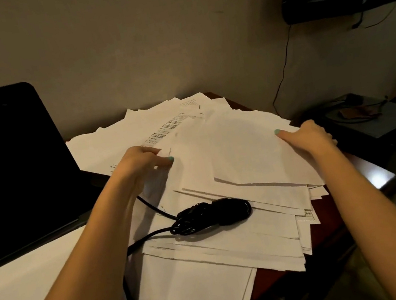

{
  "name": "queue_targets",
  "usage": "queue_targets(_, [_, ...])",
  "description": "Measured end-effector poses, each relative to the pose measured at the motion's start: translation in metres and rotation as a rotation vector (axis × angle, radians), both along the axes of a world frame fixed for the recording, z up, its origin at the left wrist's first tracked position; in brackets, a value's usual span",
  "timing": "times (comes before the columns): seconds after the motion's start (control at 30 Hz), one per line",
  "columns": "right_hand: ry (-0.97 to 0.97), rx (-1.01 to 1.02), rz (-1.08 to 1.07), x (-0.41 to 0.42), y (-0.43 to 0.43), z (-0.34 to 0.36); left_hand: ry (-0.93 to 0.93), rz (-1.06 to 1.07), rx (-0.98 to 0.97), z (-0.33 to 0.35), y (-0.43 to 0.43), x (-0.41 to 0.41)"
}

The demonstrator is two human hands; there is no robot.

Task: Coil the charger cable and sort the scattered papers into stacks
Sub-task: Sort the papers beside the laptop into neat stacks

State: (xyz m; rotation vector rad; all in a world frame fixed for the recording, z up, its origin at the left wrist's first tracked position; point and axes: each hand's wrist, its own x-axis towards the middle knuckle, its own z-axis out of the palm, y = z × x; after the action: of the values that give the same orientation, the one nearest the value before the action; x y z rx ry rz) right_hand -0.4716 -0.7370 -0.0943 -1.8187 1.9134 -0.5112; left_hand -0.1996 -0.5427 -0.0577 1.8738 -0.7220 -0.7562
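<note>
Papers [197,297] nearest lie fanned under the coiled cable [212,215], so tugging them could undo the coil or spill sheets off the worktop's [270,283] right edge. Left hand [145,162] and right hand [309,136], well apart, each pinch an edge of the top sheaf [244,153]; laptop [7,167] crowds the left, a box [378,118] the right.

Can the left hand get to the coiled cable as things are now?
Probably yes: the cable lies uncovered on the papers near the left hand, which must first release its sheets.
</note>
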Motion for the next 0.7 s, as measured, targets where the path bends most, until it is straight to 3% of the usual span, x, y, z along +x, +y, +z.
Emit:
queue_targets(0.2, [0.024,-0.050,0.084,0.007,0.007,0.000,0.111,0.258,-0.337,-0.007,-0.002,-0.012])
queue_targets(0.33, [0.077,-0.110,0.084,0.010,0.015,0.002,0.024,0.475,-0.480,-0.014,-0.008,-0.003])
queue_targets(0.43, [0.171,-0.108,0.138,0.016,0.025,0.004,-0.060,0.403,-0.387,-0.012,-0.009,-0.002])
queue_targets(0.57, [0.165,-0.084,0.174,0.020,0.027,0.003,0.049,0.065,-0.165,-0.013,-0.007,0.000])
queue_targets(0.7, [0.041,-0.060,0.242,0.022,0.023,0.005,-0.332,0.184,-0.131,-0.008,-0.009,-0.008])
